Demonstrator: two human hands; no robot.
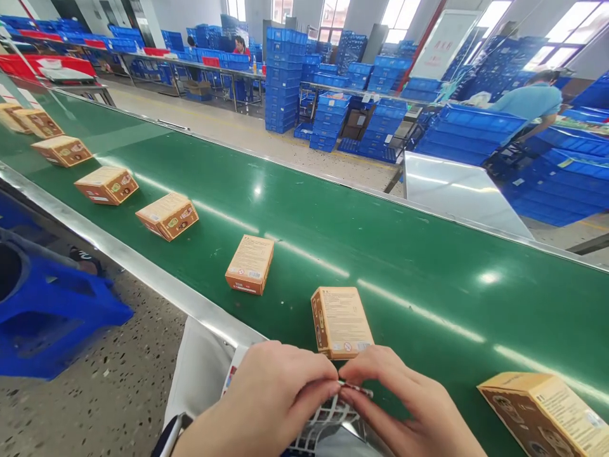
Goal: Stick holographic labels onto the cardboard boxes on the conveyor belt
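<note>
Low in the view, my left hand (pixel 280 387) and my right hand (pixel 404 397) meet, thumbs and fingertips pinched together. Between them is the edge of a thin white sheet with a grid pattern (pixel 323 420), perhaps a sticker sheet; its exact kind is unclear, and my hands cover part of it. Just beyond my fingertips a brown and cream carton (pixel 342 320) lies on the green conveyor belt (pixel 419 254). Another carton (pixel 251 263) lies to its left, and a larger-looking one (pixel 547 412) is at the lower right. Printed material (pixel 232 374) shows partly behind my left hand.
More cartons (pixel 167 216) line the belt toward the far left. A metal rail (pixel 143 266) edges the near side. On the floor at left stands a blue plastic stool (pixel 57 317). Across the belt are stacked blue crates (pixel 284 76), a metal chute (pixel 457 190) and a person in blue (pixel 528 105).
</note>
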